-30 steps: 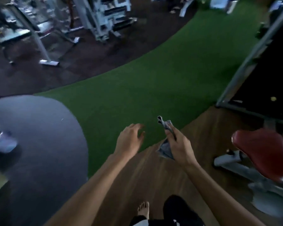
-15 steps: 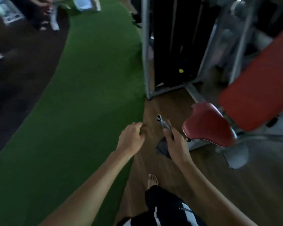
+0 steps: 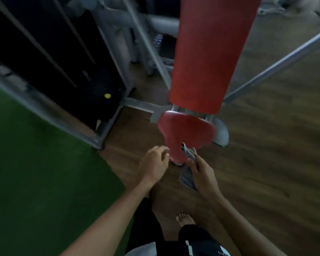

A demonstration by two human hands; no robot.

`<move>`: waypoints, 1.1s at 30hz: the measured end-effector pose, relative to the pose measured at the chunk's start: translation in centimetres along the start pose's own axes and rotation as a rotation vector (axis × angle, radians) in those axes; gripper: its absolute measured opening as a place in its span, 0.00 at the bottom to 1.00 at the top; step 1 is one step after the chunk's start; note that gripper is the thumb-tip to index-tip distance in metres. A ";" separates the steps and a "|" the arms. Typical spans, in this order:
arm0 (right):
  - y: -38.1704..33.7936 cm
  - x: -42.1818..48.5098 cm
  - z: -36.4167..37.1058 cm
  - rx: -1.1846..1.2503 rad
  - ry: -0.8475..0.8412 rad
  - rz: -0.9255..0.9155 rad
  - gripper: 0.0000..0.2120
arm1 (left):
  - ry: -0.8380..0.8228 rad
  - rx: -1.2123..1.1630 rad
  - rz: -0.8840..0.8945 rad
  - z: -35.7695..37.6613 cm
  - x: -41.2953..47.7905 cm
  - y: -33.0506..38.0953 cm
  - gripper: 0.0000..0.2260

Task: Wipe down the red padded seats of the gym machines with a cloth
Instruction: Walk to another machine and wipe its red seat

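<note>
Compared with half a second ago, the green turf [image 3: 35, 172], which then filled the left and middle of the view, is now confined to the lower left. The black weight stack [image 3: 67, 58] in its grey frame has passed from the top centre to the upper left, and its yellow knob [image 3: 107, 96] is seen low on the stack.

The left hand [image 3: 152, 163] is held as before, its fingers loosely curled and apart with nothing in them. Its fingertips now lie just beside the narrow front end of the red seat [image 3: 187, 130]; whether they touch it cannot be told through the blur. The seat, earlier off to the right of both hands, is now straight ahead, with its narrow end between the two hands.

The grey cloth [image 3: 187, 178] is still gripped by the right hand [image 3: 201, 172], whose fingers are clamped round it. One end of the cloth sticks up over the seat's front and the rest hangs below the palm. The red back pad [image 3: 209, 52], slanted at the right edge before, now rises upright behind the seat.

A bare foot [image 3: 185, 218] and dark trousers [image 3: 196, 241] are seen below the hands on the wooden floor [image 3: 266, 163]. A grey bar [image 3: 277, 63] slants from the base of the back pad to the right edge. Nothing lies between the cloth and the seat.
</note>
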State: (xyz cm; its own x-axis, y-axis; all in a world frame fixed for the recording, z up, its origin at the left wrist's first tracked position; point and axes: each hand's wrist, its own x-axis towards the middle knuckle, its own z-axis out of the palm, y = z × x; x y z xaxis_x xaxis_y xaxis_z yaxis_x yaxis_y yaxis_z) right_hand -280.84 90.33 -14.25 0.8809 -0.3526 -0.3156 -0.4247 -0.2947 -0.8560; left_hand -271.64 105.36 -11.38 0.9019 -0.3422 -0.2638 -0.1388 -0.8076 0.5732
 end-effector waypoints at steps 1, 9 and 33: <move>0.4 0.6 0.8 0.004 0.043 0.029 0.19 | -0.045 0.011 0.037 0.2 1.6 -0.7 0.12; 5.6 8.0 7.9 0.006 0.235 0.246 0.19 | -0.353 0.053 0.182 3.8 12.5 -7.3 0.12; 19.0 21.4 16.8 -0.756 0.284 -0.077 0.24 | 0.008 0.358 0.348 21.9 34.1 -18.0 0.25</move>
State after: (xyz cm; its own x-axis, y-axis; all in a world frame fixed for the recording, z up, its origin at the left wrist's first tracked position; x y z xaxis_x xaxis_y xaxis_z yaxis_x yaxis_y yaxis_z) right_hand -266.57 92.09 -44.14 0.8699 -0.4890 -0.0643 -0.4809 -0.8119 -0.3311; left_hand -247.38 97.68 -47.71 0.7804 -0.6177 -0.0974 -0.5621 -0.7611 0.3236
